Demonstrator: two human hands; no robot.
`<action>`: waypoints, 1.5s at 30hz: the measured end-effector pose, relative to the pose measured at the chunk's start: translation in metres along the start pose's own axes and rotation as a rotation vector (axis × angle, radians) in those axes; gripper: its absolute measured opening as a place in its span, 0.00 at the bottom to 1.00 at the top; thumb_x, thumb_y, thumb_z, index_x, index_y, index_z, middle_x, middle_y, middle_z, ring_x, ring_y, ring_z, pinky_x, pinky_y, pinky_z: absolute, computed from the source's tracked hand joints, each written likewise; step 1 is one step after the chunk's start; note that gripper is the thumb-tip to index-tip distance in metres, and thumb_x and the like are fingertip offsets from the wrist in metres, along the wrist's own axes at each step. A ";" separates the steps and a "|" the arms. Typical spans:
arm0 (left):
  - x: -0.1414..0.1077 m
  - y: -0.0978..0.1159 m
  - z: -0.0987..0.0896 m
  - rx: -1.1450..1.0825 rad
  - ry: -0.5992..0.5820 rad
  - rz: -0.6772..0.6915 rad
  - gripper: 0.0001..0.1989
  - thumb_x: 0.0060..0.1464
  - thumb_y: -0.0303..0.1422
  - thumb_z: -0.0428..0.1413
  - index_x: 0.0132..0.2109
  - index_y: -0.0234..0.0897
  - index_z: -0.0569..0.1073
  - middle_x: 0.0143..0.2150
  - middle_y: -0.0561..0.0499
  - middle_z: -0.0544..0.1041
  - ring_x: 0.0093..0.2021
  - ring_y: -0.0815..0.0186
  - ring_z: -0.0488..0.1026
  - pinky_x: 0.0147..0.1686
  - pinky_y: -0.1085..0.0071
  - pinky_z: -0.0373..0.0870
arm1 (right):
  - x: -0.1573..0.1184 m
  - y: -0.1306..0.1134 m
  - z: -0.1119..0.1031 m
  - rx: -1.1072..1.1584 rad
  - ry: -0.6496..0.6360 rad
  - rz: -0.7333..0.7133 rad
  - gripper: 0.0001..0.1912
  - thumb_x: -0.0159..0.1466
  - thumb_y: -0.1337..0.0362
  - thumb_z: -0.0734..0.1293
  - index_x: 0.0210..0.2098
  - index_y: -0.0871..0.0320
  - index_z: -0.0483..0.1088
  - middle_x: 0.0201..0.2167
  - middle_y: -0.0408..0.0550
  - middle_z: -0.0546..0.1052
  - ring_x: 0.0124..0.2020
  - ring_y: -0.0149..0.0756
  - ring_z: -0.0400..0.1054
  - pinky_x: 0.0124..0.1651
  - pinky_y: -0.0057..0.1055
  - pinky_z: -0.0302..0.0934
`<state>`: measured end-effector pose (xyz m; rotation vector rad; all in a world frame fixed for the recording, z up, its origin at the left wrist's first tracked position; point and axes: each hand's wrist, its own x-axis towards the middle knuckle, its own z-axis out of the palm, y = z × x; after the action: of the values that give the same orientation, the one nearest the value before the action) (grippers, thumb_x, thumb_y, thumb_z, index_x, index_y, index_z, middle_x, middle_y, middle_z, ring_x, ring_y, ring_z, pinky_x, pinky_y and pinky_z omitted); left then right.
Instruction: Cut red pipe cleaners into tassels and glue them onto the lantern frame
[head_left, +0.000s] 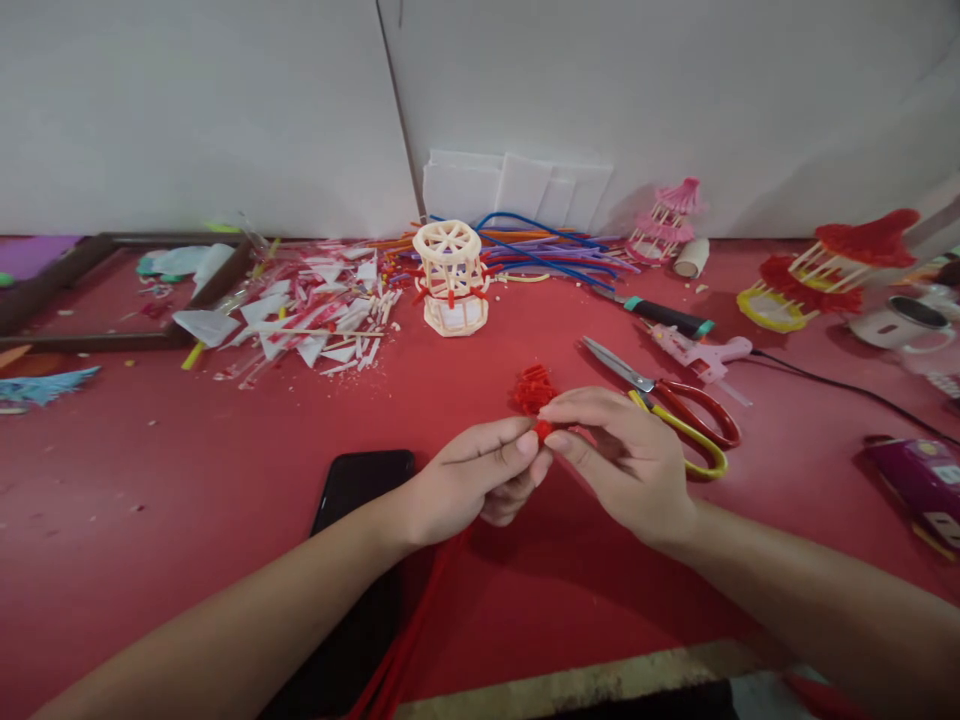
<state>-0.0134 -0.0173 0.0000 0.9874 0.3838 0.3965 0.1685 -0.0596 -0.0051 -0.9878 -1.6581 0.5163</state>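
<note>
My left hand point(491, 465) is closed around a bundle of red pipe cleaners point(420, 610), whose long ends trail below it to the table's near edge. Their red tips point(543, 430) poke out between my two hands. At those tips, the thumb and fingers of my right hand point(626, 455) pinch from the right. Just beyond my fingers lies a small pile of short red pieces point(534, 388). Scissors point(660, 395) with red and yellow handles lie beside my right hand. A black phone point(367, 480) is partly under my left forearm.
A cream openwork model tower point(451, 275) stands at the back. Left of it are paper and stick scraps point(315, 310); behind it, coloured pipe cleaners point(555, 250). To the right lie a cutter point(667, 316), a pink glue gun point(697, 350) with cable, and a mug point(900, 325).
</note>
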 end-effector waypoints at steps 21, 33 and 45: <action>0.006 -0.003 -0.004 0.331 0.196 0.006 0.20 0.65 0.46 0.48 0.30 0.37 0.64 0.20 0.62 0.54 0.18 0.76 0.49 0.17 0.81 0.52 | 0.019 0.008 -0.007 0.226 -0.171 0.444 0.04 0.61 0.63 0.72 0.35 0.56 0.75 0.31 0.42 0.81 0.31 0.31 0.75 0.37 0.28 0.71; 0.008 -0.001 -0.010 0.267 0.180 -0.053 0.20 0.61 0.48 0.51 0.30 0.37 0.64 0.20 0.63 0.54 0.18 0.77 0.48 0.16 0.81 0.51 | 0.013 0.008 -0.010 -0.191 -0.204 0.080 0.05 0.66 0.67 0.68 0.40 0.55 0.77 0.36 0.43 0.82 0.36 0.29 0.76 0.41 0.24 0.69; 0.008 -0.001 -0.014 0.412 0.191 -0.119 0.22 0.61 0.51 0.49 0.30 0.38 0.62 0.22 0.61 0.56 0.19 0.76 0.53 0.17 0.80 0.53 | 0.019 0.021 -0.019 -0.450 -0.469 -0.173 0.10 0.71 0.65 0.60 0.41 0.57 0.73 0.37 0.50 0.79 0.40 0.38 0.73 0.45 0.35 0.68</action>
<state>-0.0133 -0.0040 -0.0094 1.3242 0.7140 0.3094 0.1926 -0.0353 -0.0045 -1.0815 -2.3270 0.2700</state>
